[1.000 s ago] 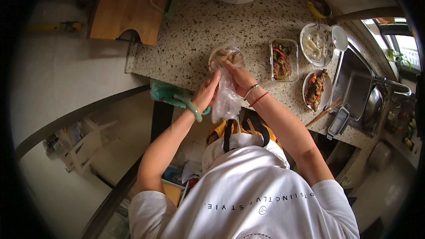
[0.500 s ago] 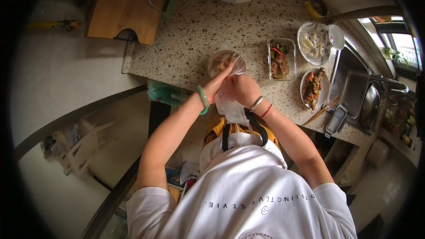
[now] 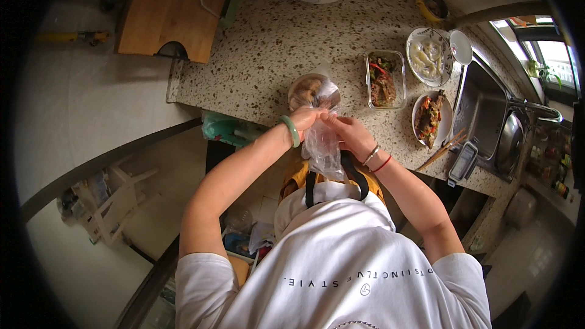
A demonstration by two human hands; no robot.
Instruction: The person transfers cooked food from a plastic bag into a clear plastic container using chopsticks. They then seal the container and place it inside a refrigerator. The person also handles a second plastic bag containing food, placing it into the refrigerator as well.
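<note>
— Hands at a speckled stone counter (image 3: pixel 262 42), seen from above: what lies at the far left?

— Upper left of the frame, a wooden cutting board (image 3: pixel 170 9). Moving right, the left hand (image 3: pixel 306 117), green bangle on the wrist, is pinched shut on a clear plastic bag (image 3: pixel 322 146) at centre frame.

— And the other hand?

— The right hand (image 3: pixel 346 133) is closed on the same bag, just beside the left; the film hangs down between them toward the person's apron. Just above sits a round bowl (image 3: pixel 312 89), seemingly under clear wrap.

— How would that bag handle?

— Light, limp and slippery, by the look of it; likely best taken at the gathered top, with fingertips.

— Further right?

— A rectangular glass container (image 3: pixel 385 79) of cooked food, then two plates (image 3: pixel 430 56), (image 3: pixel 431 119), chopsticks (image 3: pixel 443 150), and a steel sink (image 3: pixel 487 116) at right.
</note>
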